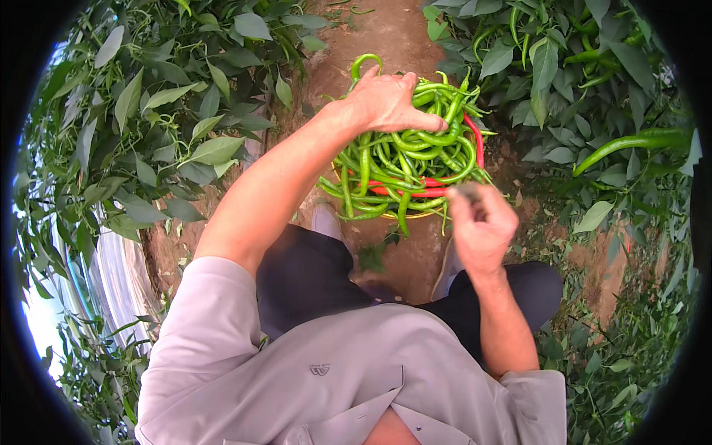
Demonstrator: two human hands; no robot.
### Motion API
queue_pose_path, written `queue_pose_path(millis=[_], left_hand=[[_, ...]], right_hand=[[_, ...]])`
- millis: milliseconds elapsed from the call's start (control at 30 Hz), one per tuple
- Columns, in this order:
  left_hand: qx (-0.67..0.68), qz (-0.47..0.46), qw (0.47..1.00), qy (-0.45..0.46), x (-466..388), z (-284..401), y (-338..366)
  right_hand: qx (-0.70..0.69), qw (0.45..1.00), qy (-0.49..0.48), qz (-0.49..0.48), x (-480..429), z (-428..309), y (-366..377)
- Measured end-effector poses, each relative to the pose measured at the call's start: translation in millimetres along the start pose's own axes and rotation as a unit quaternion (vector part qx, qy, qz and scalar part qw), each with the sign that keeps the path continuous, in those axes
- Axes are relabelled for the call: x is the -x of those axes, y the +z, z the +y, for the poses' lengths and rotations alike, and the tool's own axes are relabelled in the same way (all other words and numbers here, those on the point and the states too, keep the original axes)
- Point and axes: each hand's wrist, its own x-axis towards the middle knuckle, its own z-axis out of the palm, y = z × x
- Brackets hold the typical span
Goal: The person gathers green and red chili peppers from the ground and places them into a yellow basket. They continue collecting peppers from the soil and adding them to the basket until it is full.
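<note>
Long green chili peppers [411, 150] are heaped in a round container whose yellow rim [420, 215] shows at the near edge. A few red chili peppers [431, 192] lie among them. My left hand [389, 103] rests spread over the far left part of the heap, fingers apart, with peppers under the palm. Close to the heap's near right edge is my right hand [483, 225], fingers curled and blurred. Something small and dark shows at its fingertips, but I cannot tell what it is or whether it is held.
Leafy pepper plants [161, 105] line the left side of the dirt path [370, 33]. More plants [545, 61] with hanging green peppers [628, 146] stand on the right. My shoes [328, 222] are on the ground just this side of the container. Plastic sheeting [119, 272] shows at the lower left.
</note>
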Motion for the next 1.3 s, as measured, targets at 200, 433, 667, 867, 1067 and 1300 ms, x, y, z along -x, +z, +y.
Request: queue_pose_path(millis=[200, 433, 667, 867, 1067, 1300], left_hand=[[0.082, 0.139, 0.986, 0.039, 6, -3, 11], [0.118, 0.139, 0.983, 0.006, 13, -3, 12], [0.148, 0.142, 0.979, 0.001, 11, -8, 20], [0.134, 0.146, 0.980, 0.004, 11, -6, 21], [0.111, 0.147, 0.983, 0.005, 15, -3, 24], [0.111, 0.185, 0.976, 0.002, 18, -4, 32]], right_hand=[[0.186, 0.975, -0.047, -0.110, 54, 17, 59], [0.183, 0.978, 0.019, -0.102, 61, 3, 16], [0.347, 0.913, -0.151, -0.155, 42, -43, -94], [0.375, 0.840, -0.327, -0.214, 27, -54, -79], [0.424, 0.760, -0.423, -0.253, -14, -30, -10], [0.334, 0.757, -0.529, -0.186, -36, -25, 15]])
